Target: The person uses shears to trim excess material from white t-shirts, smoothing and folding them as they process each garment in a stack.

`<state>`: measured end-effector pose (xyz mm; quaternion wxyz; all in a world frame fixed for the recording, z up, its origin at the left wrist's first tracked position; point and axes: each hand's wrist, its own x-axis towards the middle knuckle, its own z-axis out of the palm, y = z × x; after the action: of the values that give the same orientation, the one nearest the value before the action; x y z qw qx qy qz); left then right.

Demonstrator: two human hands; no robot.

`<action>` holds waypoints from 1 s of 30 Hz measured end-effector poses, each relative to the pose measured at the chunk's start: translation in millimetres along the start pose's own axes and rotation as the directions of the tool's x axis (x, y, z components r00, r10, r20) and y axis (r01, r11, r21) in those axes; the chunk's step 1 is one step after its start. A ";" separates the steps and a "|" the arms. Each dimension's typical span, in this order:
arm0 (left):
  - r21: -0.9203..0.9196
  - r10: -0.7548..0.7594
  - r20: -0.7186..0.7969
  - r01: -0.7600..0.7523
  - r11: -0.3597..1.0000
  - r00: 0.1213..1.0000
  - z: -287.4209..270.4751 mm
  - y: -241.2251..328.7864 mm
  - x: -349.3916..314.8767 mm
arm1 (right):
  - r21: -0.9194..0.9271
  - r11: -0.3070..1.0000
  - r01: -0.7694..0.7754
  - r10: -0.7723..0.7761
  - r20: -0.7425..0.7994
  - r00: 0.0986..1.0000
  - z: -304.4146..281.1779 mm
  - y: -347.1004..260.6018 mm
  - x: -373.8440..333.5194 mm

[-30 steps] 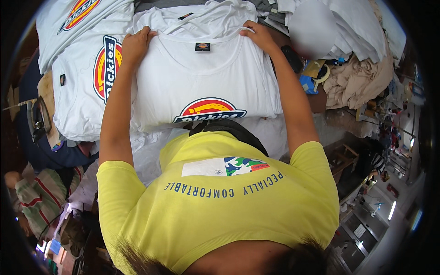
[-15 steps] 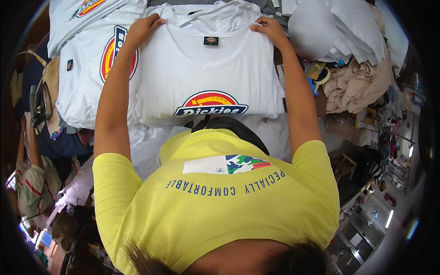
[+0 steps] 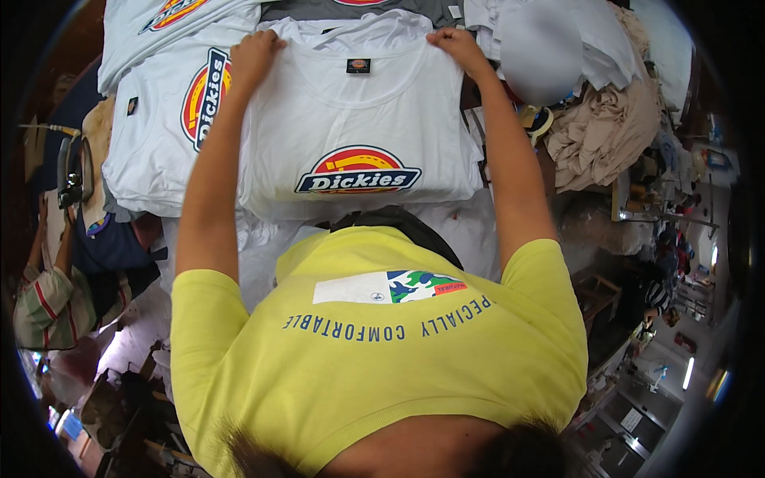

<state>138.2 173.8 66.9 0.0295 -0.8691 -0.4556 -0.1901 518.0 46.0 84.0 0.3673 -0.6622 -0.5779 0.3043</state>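
A white T-shirt [image 3: 339,123] with a wide round neckline, a small dark neck label and a red, yellow and navy chest print lies spread over a stack of white shirts in front of me. My left hand [image 3: 256,57] pinches its left shoulder between closed fingers. At the opposite shoulder, my right hand [image 3: 460,49] grips the fabric the same way. Both arms reach forward, and the cloth between the hands is drawn fairly flat. The printed part lies nearest my body.
Printed white shirts [image 3: 155,159] lie in piles on the left. A crumpled beige cloth heap [image 3: 606,139] and a tape roll [image 3: 542,123] are at right, below white fabric [image 3: 602,48]. Beyond an iron [image 3: 74,171] at far left, another person in a striped top [image 3: 49,307] works.
The T-shirt looks flatter and its chest print shows more fully. Both hands still hold the shoulders. The whole view has shifted slightly.
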 end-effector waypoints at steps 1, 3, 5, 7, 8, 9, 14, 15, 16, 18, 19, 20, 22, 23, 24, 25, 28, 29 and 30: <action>0.008 -0.018 -0.155 0.019 1.000 0.988 6.8 17.7 -15.9 | -0.039 0.999 0.000 0.000 -0.009 1.000 10.3 4.7 2.9; -0.042 -0.029 -0.139 0.023 0.999 0.990 31.8 68.4 -40.7 | -0.093 0.996 -0.012 0.011 -0.017 1.000 18.4 10.6 6.5; -0.359 0.249 -0.149 -0.287 0.888 0.957 39.6 137.5 -73.1 | -0.102 0.994 -0.040 0.040 -0.002 0.999 25.6 19.4 3.6; -0.347 0.398 -0.014 -0.377 0.858 0.917 32.3 202.6 -110.2 | -0.069 0.990 -0.123 0.130 0.097 0.987 29.0 16.1 2.2; -0.403 0.447 0.037 -0.396 0.825 0.894 29.9 220.4 -120.1 | -0.087 0.991 -0.104 0.113 0.104 0.988 28.2 19.0 2.6; -0.416 0.481 0.064 -0.415 0.810 0.874 35.4 231.9 -128.7 | -0.104 0.991 -0.083 0.094 0.113 0.989 28.2 23.5 4.2; -0.407 0.481 0.087 -0.409 0.817 0.872 43.6 238.7 -138.5 | -0.163 0.985 0.063 -0.075 -0.070 0.995 35.0 28.7 21.1; -0.412 0.480 0.103 -0.402 0.818 0.871 42.0 238.5 -136.5 | -0.175 0.984 0.039 -0.063 -0.130 0.989 40.0 30.6 24.4; -0.418 0.480 0.117 -0.396 0.818 0.869 41.0 238.4 -134.7 | -0.186 0.983 0.014 -0.050 -0.190 0.980 45.8 32.9 26.5; -0.431 0.486 0.145 -0.387 0.815 0.862 39.2 237.9 -132.2 | -0.222 0.974 -0.052 -0.011 -0.273 0.962 52.6 38.1 34.1; -0.435 0.488 0.159 -0.382 0.815 0.858 37.4 237.9 -130.3 | -0.248 0.964 -0.092 0.016 -0.296 0.955 54.6 41.6 37.9; -0.440 0.490 0.173 -0.378 0.815 0.854 36.3 238.1 -128.0 | -0.272 0.953 -0.135 0.042 -0.320 0.946 56.3 45.2 41.7; -0.439 0.483 0.193 -0.366 0.821 0.854 36.8 237.7 -126.4 | -0.277 0.955 -0.106 -0.002 -0.364 0.932 60.4 31.6 45.0; -0.434 0.477 0.206 -0.357 0.827 0.854 36.7 237.1 -126.2 | -0.282 0.955 -0.091 -0.026 -0.383 0.923 61.6 22.3 45.9; -0.435 0.476 0.213 -0.353 0.828 0.853 37.2 237.9 -125.7 | -0.265 0.961 -0.073 -0.039 -0.394 0.918 60.0 17.6 45.3; -0.436 0.475 0.224 -0.348 0.830 0.851 37.4 237.9 -125.6 | -0.247 0.967 -0.056 -0.051 -0.406 0.913 59.1 14.1 44.4; -0.441 0.484 0.238 -0.350 0.827 0.842 37.3 237.9 -122.7 | -0.258 0.955 -0.149 0.028 -0.420 0.907 67.7 29.2 46.7; -0.442 0.487 0.238 -0.353 0.825 0.841 37.6 238.4 -122.2 | -0.271 0.941 -0.204 0.074 -0.422 0.904 69.8 38.6 48.0; -0.437 0.485 0.241 -0.352 0.828 0.841 36.5 237.6 -123.5 | -0.297 0.942 -0.156 0.015 -0.427 0.904 71.9 43.3 48.8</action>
<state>276.9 -53.0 18.0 -0.1756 -0.9570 -0.2036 -0.1088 489.1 101.3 9.6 0.3548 -0.7881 -0.4979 0.0720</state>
